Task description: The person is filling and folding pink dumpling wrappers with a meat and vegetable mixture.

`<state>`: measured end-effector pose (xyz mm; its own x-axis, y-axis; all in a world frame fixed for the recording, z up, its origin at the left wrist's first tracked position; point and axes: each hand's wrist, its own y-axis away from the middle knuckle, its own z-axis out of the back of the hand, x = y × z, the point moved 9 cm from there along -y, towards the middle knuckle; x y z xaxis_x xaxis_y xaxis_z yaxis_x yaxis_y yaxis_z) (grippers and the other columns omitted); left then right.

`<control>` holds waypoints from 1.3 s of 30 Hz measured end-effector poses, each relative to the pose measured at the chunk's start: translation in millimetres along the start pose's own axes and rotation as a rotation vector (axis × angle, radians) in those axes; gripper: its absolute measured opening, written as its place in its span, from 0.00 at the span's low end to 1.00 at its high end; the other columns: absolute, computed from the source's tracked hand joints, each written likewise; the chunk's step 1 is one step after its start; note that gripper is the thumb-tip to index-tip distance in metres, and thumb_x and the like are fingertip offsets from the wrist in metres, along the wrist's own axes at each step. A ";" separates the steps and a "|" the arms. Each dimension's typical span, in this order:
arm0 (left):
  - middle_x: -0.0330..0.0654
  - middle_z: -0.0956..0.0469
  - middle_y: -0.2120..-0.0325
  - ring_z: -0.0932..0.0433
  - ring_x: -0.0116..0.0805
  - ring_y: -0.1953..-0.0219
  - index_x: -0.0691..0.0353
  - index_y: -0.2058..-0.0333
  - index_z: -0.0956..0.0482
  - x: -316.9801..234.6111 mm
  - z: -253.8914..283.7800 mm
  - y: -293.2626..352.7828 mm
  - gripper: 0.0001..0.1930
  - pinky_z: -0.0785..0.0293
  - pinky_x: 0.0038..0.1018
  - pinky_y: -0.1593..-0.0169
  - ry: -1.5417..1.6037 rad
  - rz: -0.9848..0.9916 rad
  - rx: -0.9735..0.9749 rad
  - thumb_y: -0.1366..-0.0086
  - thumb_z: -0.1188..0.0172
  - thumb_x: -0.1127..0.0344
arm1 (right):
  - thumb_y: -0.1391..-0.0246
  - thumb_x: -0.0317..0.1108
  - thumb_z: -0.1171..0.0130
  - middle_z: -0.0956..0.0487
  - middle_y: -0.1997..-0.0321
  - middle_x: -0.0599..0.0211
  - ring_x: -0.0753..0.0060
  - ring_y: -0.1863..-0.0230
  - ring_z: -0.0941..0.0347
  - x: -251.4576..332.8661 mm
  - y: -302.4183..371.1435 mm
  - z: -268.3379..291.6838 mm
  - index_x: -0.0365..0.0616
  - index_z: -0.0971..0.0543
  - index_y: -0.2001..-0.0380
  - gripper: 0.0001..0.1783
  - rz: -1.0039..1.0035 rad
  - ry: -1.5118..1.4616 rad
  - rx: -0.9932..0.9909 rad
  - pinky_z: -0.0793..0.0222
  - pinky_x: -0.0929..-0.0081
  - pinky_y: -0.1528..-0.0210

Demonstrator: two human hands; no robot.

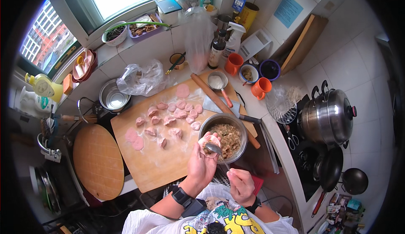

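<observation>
My left hand (pixel 201 166) is cupped palm up, with a pink dumpling wrapper (pixel 206 141) lying on its fingers and some filling on the wrapper. A spoon (pixel 214 148) rests its bowl on that filling, its handle pinched in my right hand (pixel 241 186). Just beyond is a steel bowl (pixel 243 128) of minced filling (pixel 230 140). Folded pink dumplings (pixel 169 120) and small dough pieces (pixel 181 104) lie on the floured wooden board (pixel 168 166). Flat wrappers (pixel 137 143) lie at the board's left, and another wrapper (pixel 182 91) near its far edge.
A rolling pin (pixel 211 94), a cleaver (pixel 225 108) and a small pan of flour (pixel 217 81) sit at the board's right. Orange mugs (pixel 261 88) and a sauce bottle (pixel 217 49) stand behind. Right is a steamer pot (pixel 327 118); left, a round board (pixel 98 162).
</observation>
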<state>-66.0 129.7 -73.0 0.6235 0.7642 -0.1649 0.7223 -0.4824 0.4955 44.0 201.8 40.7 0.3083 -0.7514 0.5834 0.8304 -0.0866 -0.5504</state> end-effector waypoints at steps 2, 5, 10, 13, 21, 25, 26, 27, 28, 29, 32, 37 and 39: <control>0.48 0.35 0.40 0.34 0.41 0.39 0.61 0.38 0.41 -4.2 -7.7 3.9 0.25 0.39 0.35 0.35 -0.049 -0.031 0.030 0.24 0.73 0.53 | 0.50 0.17 0.40 0.22 0.61 0.57 0.58 0.64 0.23 -3.2 -0.7 11.5 0.38 0.19 0.62 0.12 -0.087 -0.015 -0.148 0.25 0.70 0.63; 0.48 0.35 0.40 0.35 0.41 0.38 0.61 0.37 0.42 -7.1 -16.0 6.4 0.25 0.39 0.35 0.34 -0.053 -0.066 0.073 0.24 0.73 0.52 | 0.49 0.18 0.40 0.21 0.61 0.56 0.59 0.63 0.22 -4.4 -0.8 19.9 0.37 0.20 0.60 0.12 -0.190 0.002 -0.209 0.24 0.71 0.62; 0.48 0.37 0.39 0.35 0.41 0.38 0.61 0.37 0.43 -7.5 -23.6 9.2 0.26 0.39 0.35 0.34 -0.042 -0.133 0.073 0.24 0.72 0.52 | 0.43 0.20 0.46 0.23 0.61 0.55 0.62 0.65 0.20 -9.4 2.1 14.1 0.38 0.22 0.56 0.11 -0.265 -0.058 -0.214 0.23 0.72 0.64; 0.48 0.37 0.38 0.35 0.41 0.38 0.61 0.37 0.43 -11.1 -26.5 10.9 0.26 0.38 0.35 0.35 -0.025 -0.157 0.069 0.24 0.72 0.52 | 0.43 0.20 0.46 0.22 0.62 0.55 0.61 0.65 0.20 0.2 -5.5 13.7 0.37 0.22 0.57 0.11 -0.220 -0.019 -0.179 0.23 0.72 0.64; 0.49 0.37 0.39 0.35 0.43 0.38 0.61 0.36 0.44 -15.7 -32.2 18.1 0.26 0.38 0.36 0.35 -0.002 -0.042 0.113 0.24 0.71 0.51 | 0.41 0.21 0.46 0.23 0.61 0.55 0.64 0.65 0.20 -5.0 -11.7 28.0 0.35 0.23 0.56 0.10 -0.352 -0.182 -0.286 0.23 0.74 0.63; 0.49 0.38 0.39 0.35 0.43 0.38 0.62 0.36 0.46 -19.4 -40.0 22.5 0.27 0.40 0.36 0.34 -0.066 -0.050 0.163 0.24 0.72 0.50 | 0.40 0.23 0.47 0.24 0.61 0.55 0.65 0.65 0.21 -12.6 -10.7 23.0 0.35 0.23 0.57 0.09 -0.439 -0.234 -0.240 0.23 0.75 0.63; 0.50 0.39 0.38 0.36 0.42 0.38 0.62 0.35 0.48 -20.2 -40.9 23.1 0.28 0.41 0.36 0.33 -0.096 -0.054 0.166 0.24 0.74 0.49 | 0.40 0.23 0.47 0.24 0.61 0.55 0.65 0.65 0.21 -11.9 -10.9 23.7 0.35 0.23 0.57 0.09 -0.437 -0.235 -0.240 0.23 0.75 0.63; 0.50 0.39 0.38 0.36 0.42 0.38 0.62 0.35 0.48 -20.5 -41.0 23.7 0.28 0.41 0.36 0.33 -0.095 -0.054 0.165 0.24 0.74 0.49 | 0.40 0.23 0.48 0.24 0.61 0.55 0.65 0.65 0.21 -7.8 -10.9 27.5 0.35 0.23 0.57 0.09 -0.406 -0.213 -0.258 0.23 0.75 0.63; 0.49 0.39 0.38 0.36 0.42 0.38 0.62 0.35 0.48 -21.3 -42.0 24.4 0.28 0.42 0.36 0.33 -0.116 -0.059 0.173 0.24 0.73 0.49 | 0.39 0.23 0.48 0.24 0.60 0.55 0.65 0.65 0.21 -3.8 -11.3 30.8 0.35 0.23 0.57 0.09 -0.375 -0.191 -0.277 0.23 0.75 0.63; 0.49 0.40 0.38 0.36 0.42 0.38 0.62 0.35 0.48 -21.7 -43.0 25.1 0.28 0.42 0.36 0.33 -0.138 -0.063 0.180 0.24 0.73 0.49 | 0.40 0.23 0.47 0.23 0.61 0.55 0.66 0.65 0.21 -1.9 -12.0 28.7 0.35 0.23 0.57 0.09 -0.370 -0.255 -0.288 0.23 0.75 0.63; 0.49 0.40 0.38 0.36 0.42 0.37 0.62 0.36 0.47 -20.9 -45.2 28.8 0.28 0.42 0.37 0.34 -0.135 -0.054 0.192 0.24 0.73 0.49 | 0.40 0.23 0.48 0.23 0.62 0.55 0.66 0.66 0.21 -0.6 -20.7 20.1 0.35 0.23 0.57 0.09 -0.371 -0.212 -0.202 0.23 0.76 0.64; 0.49 0.40 0.37 0.37 0.43 0.37 0.62 0.36 0.47 -19.1 -43.5 29.2 0.28 0.41 0.37 0.34 -0.124 -0.046 0.215 0.24 0.73 0.49 | 0.38 0.25 0.48 0.24 0.62 0.56 0.67 0.66 0.22 -0.3 -13.7 29.6 0.34 0.22 0.59 0.08 -0.395 -0.221 -0.282 0.25 0.75 0.64; 0.49 0.41 0.37 0.37 0.43 0.37 0.62 0.36 0.47 -19.1 -44.4 30.5 0.28 0.41 0.37 0.34 -0.120 -0.044 0.225 0.24 0.72 0.49 | 0.38 0.26 0.48 0.24 0.62 0.55 0.66 0.67 0.22 -2.3 -17.8 24.3 0.34 0.23 0.59 0.08 -0.398 -0.227 -0.243 0.24 0.74 0.63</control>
<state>-69.2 119.4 -16.8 0.6110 0.7371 -0.2888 0.7898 -0.5428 0.2855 39.8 221.0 63.7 0.1056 -0.4709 0.8758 0.7806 -0.5063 -0.3664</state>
